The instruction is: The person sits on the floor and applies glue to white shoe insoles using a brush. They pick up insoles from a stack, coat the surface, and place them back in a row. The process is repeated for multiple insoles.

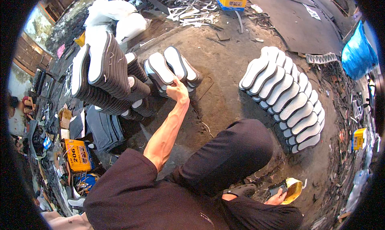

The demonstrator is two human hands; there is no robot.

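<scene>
My left hand [178, 91] reaches forward to a short stack of shoe soles with white tops and dark edges. Its fingers are closed at the near end of one white-topped sole [160, 68], beside a second pile [175, 62]. Low on the right, my right hand [276, 197] grips a dark, flat block [279, 186], whose exact kind I cannot make out. The block is at the mouth of a cut-open tin [294, 191] with a yellow inside. My knee and sleeve hide part of the right arm.
Tall stacks of soles [106, 65] stand at left, near dark sheets [105, 127]. Overlapping white-topped soles [286, 97] fan across the floor at right. Yellow tins [79, 155], white sacks [116, 15], a blue bag [359, 51] and scrap strips [192, 11] lie around.
</scene>
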